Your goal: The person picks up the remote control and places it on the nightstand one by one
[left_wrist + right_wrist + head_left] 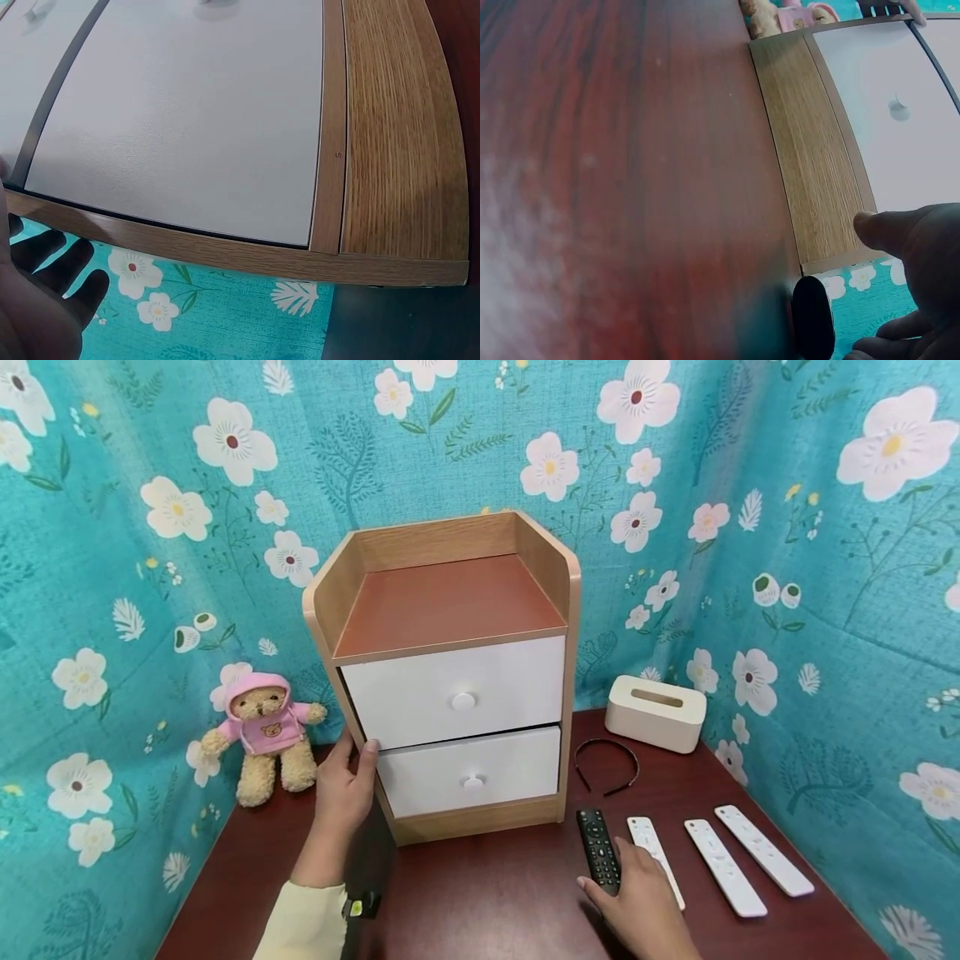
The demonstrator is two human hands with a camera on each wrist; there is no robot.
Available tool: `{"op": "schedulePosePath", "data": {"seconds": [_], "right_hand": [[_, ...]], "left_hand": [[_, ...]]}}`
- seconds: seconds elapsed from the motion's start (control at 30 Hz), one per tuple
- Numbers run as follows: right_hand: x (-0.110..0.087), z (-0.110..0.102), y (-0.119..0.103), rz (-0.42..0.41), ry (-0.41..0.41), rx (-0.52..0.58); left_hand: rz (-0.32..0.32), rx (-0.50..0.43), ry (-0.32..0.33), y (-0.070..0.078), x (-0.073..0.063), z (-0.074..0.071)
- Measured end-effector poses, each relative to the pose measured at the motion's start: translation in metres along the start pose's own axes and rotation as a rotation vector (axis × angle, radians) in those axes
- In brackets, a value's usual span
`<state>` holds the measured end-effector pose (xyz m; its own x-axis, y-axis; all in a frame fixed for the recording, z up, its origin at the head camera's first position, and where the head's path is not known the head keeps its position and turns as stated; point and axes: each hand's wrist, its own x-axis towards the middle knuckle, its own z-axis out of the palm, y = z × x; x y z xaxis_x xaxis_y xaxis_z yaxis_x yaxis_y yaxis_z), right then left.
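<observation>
A wooden drawer cabinet (461,602) with two white drawer fronts stands at the centre. My left hand (343,789) holds its left side, the thumb at the front edge near the gap between drawers and the other fingers along the outer side. In the left wrist view the fingers (60,266) show beside the side panel. My right hand (637,893) reaches over a black remote control (595,843) lying right of the cabinet, thumb on one side and fingers on the other. The right wrist view shows the thumb (896,229) spread away from the remote's dark end (812,319).
Three white remotes lie at the right, one (652,852) partly behind my right hand, the others (723,868) (765,852) farther right. A headband (633,760) and a white tissue box (655,713) sit behind them. A teddy bear (266,735) in a pink hoodie leans at the left. Flowered curtains (465,460) surround the table.
</observation>
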<state>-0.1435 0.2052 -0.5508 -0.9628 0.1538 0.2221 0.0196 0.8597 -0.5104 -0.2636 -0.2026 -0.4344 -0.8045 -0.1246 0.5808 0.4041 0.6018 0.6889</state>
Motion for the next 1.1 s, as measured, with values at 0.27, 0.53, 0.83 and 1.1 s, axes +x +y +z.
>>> {"op": "schedulePosePath", "data": {"seconds": [0.27, 0.53, 0.83, 1.1], "right_hand": [[-0.001, 0.007, 0.003, 0.021, -0.086, -0.031], [-0.003, 0.013, 0.006, 0.044, -0.147, -0.066], [-0.006, 0.013, 0.005, 0.020, -0.140, -0.117], [-0.005, 0.010, 0.006, -0.039, -0.068, -0.173]], "left_hand": [[-0.007, 0.017, 0.007, 0.000, -0.003, -0.001], [-0.014, 0.011, -0.014, 0.001, -0.004, 0.001], [-0.020, 0.002, -0.022, 0.001, -0.004, 0.000], [-0.033, -0.009, -0.014, 0.004, -0.002, 0.000]]}}
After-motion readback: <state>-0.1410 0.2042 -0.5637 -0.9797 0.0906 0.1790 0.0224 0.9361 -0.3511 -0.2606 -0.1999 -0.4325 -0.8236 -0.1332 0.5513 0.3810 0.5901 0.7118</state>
